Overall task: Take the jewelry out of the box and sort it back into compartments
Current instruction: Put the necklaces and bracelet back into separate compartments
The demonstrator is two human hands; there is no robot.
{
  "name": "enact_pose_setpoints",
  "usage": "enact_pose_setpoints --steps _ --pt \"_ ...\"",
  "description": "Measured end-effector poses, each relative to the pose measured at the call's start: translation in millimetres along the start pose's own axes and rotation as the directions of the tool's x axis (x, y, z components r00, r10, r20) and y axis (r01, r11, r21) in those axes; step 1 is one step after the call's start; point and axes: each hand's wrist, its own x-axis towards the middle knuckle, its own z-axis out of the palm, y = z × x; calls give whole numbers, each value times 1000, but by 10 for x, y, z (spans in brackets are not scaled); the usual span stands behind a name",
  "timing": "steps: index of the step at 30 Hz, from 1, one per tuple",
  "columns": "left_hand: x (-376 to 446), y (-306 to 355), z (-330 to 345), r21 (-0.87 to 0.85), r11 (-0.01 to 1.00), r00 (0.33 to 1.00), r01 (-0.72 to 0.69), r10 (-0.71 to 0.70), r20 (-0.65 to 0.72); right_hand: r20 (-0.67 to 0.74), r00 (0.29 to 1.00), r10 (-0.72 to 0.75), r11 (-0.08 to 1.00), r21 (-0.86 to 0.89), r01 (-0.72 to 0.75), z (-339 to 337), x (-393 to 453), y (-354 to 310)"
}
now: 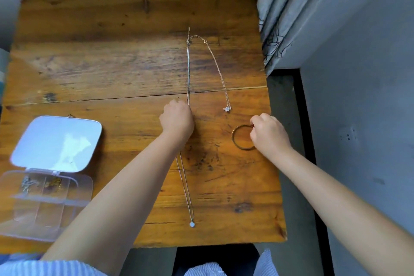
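A clear plastic jewelry box (48,206) lies open at the table's left front, its white lid (56,143) folded back; small gold pieces show in its far compartments. A long silver necklace (188,69) with a pale pendant (192,224) runs straight down the middle of the table. My left hand (178,120) is closed over this chain at its middle. A thinner gold necklace (218,69) with a sparkling pendant (227,108) lies to its right. My right hand (270,132) pinches a gold bangle (238,141) that rests on the table.
The wooden table (112,63) has a crack across its middle. A grey curtain (291,18) hangs at the back right. Right of the table's edge the floor drops away beside a grey wall (358,119).
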Motion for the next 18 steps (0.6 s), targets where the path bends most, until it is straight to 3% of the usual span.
enact_pose_setpoints --steps 5,7,10,11,12,14,16,18 --pt "8 -58 -60 95 995 991 27 -40 128 45 998 44 999 -3 -44 -22 34 -39" --pt "1 -111 -113 80 996 987 43 -54 148 26 993 117 987 111 -119 -19 68 -47" --pt "-27 -228 -184 -164 985 983 52 -22 181 48 968 246 890 384 -245 -17 90 -77" --pt "-45 -282 -195 -346 936 981 70 -1 195 93 958 270 842 461 -282 -12 91 -94" --pt "-77 -341 -201 -566 817 978 111 10 206 149 947 285 785 530 -320 -2 88 -119" --pt "-195 -483 -234 -870 466 984 164 -9 180 276 916 290 645 651 -400 8 74 -217" --pt "-324 -664 -277 -958 259 992 121 -56 111 354 901 251 545 717 -434 -14 52 -363" --pt "-452 -858 -340 -987 160 995 30 -100 14 388 902 187 480 765 -429 -57 12 -550"
